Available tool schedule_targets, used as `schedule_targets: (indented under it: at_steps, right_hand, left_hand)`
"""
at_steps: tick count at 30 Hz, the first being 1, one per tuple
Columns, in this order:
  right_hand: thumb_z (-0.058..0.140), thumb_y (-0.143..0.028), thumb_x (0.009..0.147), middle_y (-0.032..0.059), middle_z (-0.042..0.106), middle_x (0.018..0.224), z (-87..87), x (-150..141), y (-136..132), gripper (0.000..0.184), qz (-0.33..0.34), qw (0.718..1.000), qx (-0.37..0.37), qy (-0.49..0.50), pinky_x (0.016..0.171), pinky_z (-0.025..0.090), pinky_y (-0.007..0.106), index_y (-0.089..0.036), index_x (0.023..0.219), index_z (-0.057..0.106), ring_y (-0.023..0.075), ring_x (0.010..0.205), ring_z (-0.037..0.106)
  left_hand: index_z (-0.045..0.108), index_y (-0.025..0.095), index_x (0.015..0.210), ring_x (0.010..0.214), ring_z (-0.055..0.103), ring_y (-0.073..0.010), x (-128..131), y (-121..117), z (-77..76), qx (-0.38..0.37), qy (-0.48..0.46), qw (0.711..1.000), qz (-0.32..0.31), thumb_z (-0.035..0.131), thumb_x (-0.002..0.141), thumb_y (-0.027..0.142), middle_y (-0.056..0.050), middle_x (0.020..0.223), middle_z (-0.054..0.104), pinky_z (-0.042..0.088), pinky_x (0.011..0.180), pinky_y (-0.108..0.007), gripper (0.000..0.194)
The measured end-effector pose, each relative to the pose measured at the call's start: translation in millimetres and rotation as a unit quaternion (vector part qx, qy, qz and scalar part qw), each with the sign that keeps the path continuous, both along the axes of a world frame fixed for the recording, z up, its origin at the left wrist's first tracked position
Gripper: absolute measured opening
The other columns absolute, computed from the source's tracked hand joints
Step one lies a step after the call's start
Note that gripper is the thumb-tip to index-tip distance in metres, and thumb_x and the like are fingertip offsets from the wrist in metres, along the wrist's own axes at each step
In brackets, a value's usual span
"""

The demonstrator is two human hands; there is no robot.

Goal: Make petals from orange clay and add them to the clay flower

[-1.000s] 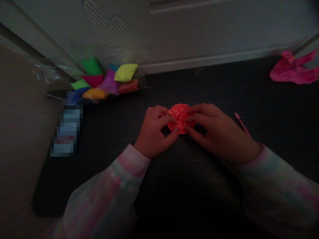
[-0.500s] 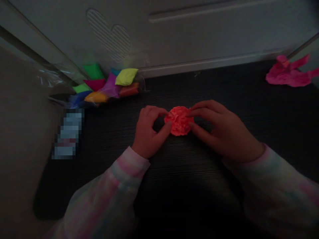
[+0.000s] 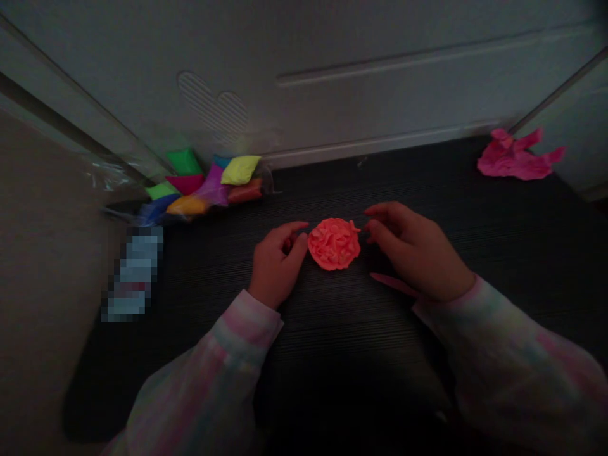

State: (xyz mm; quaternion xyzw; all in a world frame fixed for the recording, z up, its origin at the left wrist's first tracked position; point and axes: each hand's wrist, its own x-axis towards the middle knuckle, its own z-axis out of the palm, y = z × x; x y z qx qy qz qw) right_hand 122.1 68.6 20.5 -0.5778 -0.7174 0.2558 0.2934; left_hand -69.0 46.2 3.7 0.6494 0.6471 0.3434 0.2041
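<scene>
A round, wrinkled disc of coral-pink modelling clay (image 3: 334,244) lies on the dark ribbed table top (image 3: 332,316). My left hand (image 3: 278,266) rests just left of the disc, its fingertips almost at the clay's edge. My right hand (image 3: 413,250) hovers to the right of it, fingers curled and apart from the clay. Neither hand holds anything. A slim pink plastic modelling tool (image 3: 393,284) lies under the edge of my right hand, partly hidden by it.
Several sealed packets of brightly coloured clay (image 3: 204,190) are heaped at the far left corner of the table. A crumpled magenta clay sheet (image 3: 515,158) lies at the far right. A blurred, obscured item (image 3: 135,272) sits on the left edge, below a white panel.
Both hands have let go of the clay disc and drawn apart from it. The disc now lies uncovered, and the view has tilted, so the table's far items sit lower in the frame.
</scene>
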Motion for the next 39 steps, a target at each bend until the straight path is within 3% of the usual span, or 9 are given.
schedule_targets:
  at_steps: [6, 12, 19, 23, 34, 39]
  right_hand:
    - [0.045, -0.019, 0.079, 0.0028, 0.066, 0.07, 4.8, -6, 0, 0.023, 0.012, 0.995, -0.099, 0.017, 0.05, 0.048, 0.025, -0.015, 0.097, 0.059, 0.0126, 0.053, 0.06]
    - [0.046, -0.017, 0.078, -0.0005, 0.065, 0.063, 7.8, -9, -1, 0.021, 0.015, 0.993, -0.111, 0.024, 0.046, 0.047, 0.022, -0.017, 0.092, 0.061, 0.0116, 0.051, 0.061]
    - [0.046, -0.016, 0.077, 0.0, 0.065, 0.07, 3.2, -9, 1, 0.025, 0.033, 0.985, -0.159, 0.049, 0.049, 0.046, 0.019, -0.016, 0.097, 0.06, 0.0093, 0.053, 0.06]
    - [0.046, -0.016, 0.076, 0.0001, 0.066, 0.074, 1.7, -9, 1, 0.025, 0.041, 0.98, -0.182, 0.073, 0.047, 0.046, 0.018, -0.018, 0.097, 0.06, 0.0087, 0.054, 0.059]
    - [0.048, -0.019, 0.078, 0.001, 0.064, 0.069, -4.3, -11, 6, 0.022, 0.034, 0.982, -0.151, 0.107, 0.056, 0.045, 0.023, -0.015, 0.095, 0.06, 0.0115, 0.059, 0.058]
    - [0.046, -0.015, 0.077, 0.0039, 0.066, 0.086, -7.3, -10, 7, 0.023, 0.028, 0.986, -0.125, 0.106, 0.067, 0.047, 0.029, -0.016, 0.094, 0.061, 0.0156, 0.074, 0.06]
  left_hand:
    - [0.063, 0.019, 0.092, 0.062, 0.052, -0.0121, 1, 1, -2.1, 0.01, 0.019, 1.0, -0.021, 0.05, 0.077, 0.022, 0.0, 0.072, 0.062, 0.042, 0.056, -0.027, 0.02]
    - [0.065, 0.019, 0.089, 0.059, 0.053, -0.0125, 2, 2, -0.4, -0.028, 0.004, 1.0, -0.006, 0.05, 0.077, 0.025, -0.001, 0.07, 0.063, 0.042, 0.056, -0.027, 0.02]
    - [0.064, 0.017, 0.089, 0.061, 0.053, -0.0111, 4, 3, -0.1, -0.059, -0.045, 0.997, -0.002, 0.05, 0.077, 0.026, -0.001, 0.076, 0.065, 0.042, 0.059, -0.024, 0.022]
    - [0.065, 0.017, 0.088, 0.058, 0.052, -0.0102, 6, 3, 1.1, -0.072, -0.067, 0.995, 0.006, 0.05, 0.076, 0.025, 0.001, 0.07, 0.064, 0.042, 0.057, -0.022, 0.02]
    - [0.064, 0.016, 0.089, 0.061, 0.054, -0.0104, 8, 5, 3.1, -0.067, -0.08, 0.994, 0.022, 0.051, 0.076, 0.025, 0.001, 0.07, 0.064, 0.042, 0.059, -0.021, 0.021]
    - [0.064, 0.016, 0.09, 0.063, 0.054, -0.0106, 7, 5, 3.8, -0.068, -0.074, 0.995, 0.02, 0.049, 0.077, 0.025, 0.0, 0.075, 0.065, 0.042, 0.061, -0.021, 0.022]
